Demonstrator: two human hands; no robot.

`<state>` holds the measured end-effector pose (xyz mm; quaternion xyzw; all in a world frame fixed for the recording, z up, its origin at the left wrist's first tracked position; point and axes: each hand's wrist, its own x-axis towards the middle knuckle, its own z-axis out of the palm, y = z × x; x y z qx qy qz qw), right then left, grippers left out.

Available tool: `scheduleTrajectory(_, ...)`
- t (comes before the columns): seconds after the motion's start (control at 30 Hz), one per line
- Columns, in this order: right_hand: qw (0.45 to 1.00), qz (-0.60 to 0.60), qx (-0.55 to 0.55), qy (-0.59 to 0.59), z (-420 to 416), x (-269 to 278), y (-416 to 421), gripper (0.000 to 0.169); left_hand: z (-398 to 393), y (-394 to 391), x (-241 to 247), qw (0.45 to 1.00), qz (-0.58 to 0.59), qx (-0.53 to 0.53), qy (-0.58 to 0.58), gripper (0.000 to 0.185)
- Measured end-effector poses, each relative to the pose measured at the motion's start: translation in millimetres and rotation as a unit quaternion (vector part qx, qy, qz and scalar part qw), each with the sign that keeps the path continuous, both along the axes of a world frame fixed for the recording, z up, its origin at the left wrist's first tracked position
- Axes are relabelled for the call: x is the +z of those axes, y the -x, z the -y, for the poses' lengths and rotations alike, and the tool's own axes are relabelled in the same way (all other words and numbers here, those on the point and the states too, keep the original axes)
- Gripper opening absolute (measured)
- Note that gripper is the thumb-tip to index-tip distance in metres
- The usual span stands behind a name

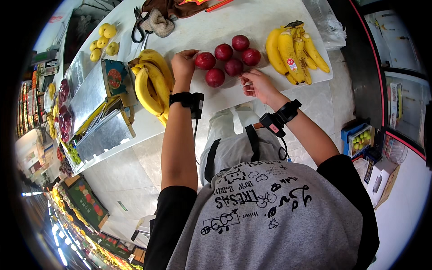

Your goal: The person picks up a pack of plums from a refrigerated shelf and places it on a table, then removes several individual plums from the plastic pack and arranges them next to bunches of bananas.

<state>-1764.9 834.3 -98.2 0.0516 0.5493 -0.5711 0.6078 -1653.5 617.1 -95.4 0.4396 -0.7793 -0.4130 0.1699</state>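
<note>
Several dark red plums point(223, 52) sit in a loose cluster on a white table point(233, 98), with thin clear plastic packaging point(229, 80) around them. At their left side my left hand point(184, 64) has its fingertips on the plastic edge, close to the leftmost plum. My right hand point(259, 85) is at the near right corner, its thumb and fingers pinched at the plastic below the plums. A bunch of yellow bananas point(153, 81) lies just left of my left hand. Another banana bunch point(287, 50), one fruit bearing a sticker, is right of the plums.
Black-handled scissors point(137, 28) and a greyish knitted cloth point(158, 24) lie at the back left. Yellow round fruit point(103, 42) and a metal box point(104, 128) stand further left. Clear plastic bags point(325, 25) hang over the right edge, beside a glass-fronted cabinet point(405, 101).
</note>
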Motion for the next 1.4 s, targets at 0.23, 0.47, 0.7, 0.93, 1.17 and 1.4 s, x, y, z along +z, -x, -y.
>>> scheduleTrajectory(0.23, 0.999, 0.007, 0.013, 0.041, 7, 8, -4, 0.015, 18, 9, -4, 0.997, 0.001, -0.033, 0.072, 0.018)
scheduleTrajectory(0.47, 0.999, 0.002, 0.011, 0.035, 12, 10, -10, 0.013, 52, 24, -21, 0.986, -0.119, -0.017, -0.117, 0.013)
scheduleTrajectory(0.7, 0.999, -0.004, 0.014, 0.034, 13, 10, -8, 0.016, 42, 40, -5, 0.968, -0.135, 0.050, -0.204, 0.012)
scheduleTrajectory(0.93, 0.999, -0.017, 0.022, 0.026, 15, 13, -10, 0.018, 70, 39, 1, 0.957, -0.207, 0.085, -0.186, 0.020)
scheduleTrajectory(1.17, 0.998, -0.020, 0.061, 0.018, 13, 13, -4, 0.021, 74, 26, 13, 0.930, -0.289, 0.127, -0.190, 0.020)
scheduleTrajectory(1.4, 0.992, -0.008, 0.125, 0.026, 10, 12, 12, 0.026, 17, -4, 56, 0.829, -0.423, 0.193, -0.310, 0.024)
